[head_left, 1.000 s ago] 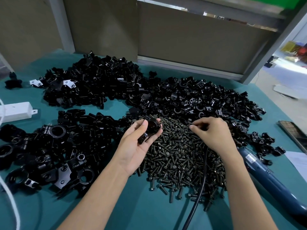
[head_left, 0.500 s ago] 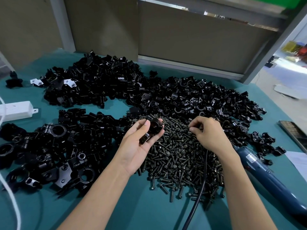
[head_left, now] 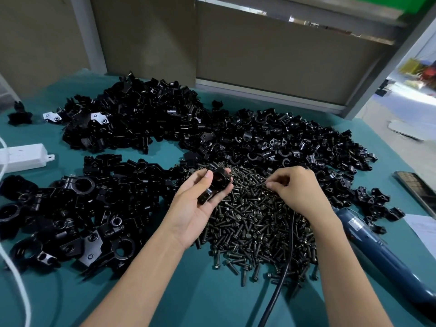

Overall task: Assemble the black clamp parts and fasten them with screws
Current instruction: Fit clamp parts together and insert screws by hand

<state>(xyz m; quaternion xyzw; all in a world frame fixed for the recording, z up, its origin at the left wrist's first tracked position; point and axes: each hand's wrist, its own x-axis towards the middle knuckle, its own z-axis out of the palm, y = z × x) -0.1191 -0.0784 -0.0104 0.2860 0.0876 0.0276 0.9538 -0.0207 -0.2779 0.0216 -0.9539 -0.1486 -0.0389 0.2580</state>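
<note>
My left hand [head_left: 199, 204] lies palm up and holds a black clamp part [head_left: 215, 184] between thumb and fingers, just above the left edge of a big pile of dark screws [head_left: 254, 223]. My right hand [head_left: 298, 190] hovers over the top of that pile, its thumb and fingertips pinching a screw [head_left: 264, 185]. Loose black clamp halves [head_left: 278, 142] are heaped behind the screws. More clamp parts [head_left: 132, 119] fill the far left, and larger ring-shaped clamp bodies [head_left: 77, 208] lie at the near left.
A blue electric screwdriver [head_left: 382, 253] lies at the right, its black cable [head_left: 280, 274] running over the screws toward me. A white box [head_left: 23, 156] with a white cord sits at the left edge. Paper [head_left: 424, 227] and a dark flat object [head_left: 415, 187] lie at far right on the teal mat.
My right hand has shifted slightly left over the screw pile and its fingertips have closed on a screw. My left hand still holds the clamp part in nearly the same place.
</note>
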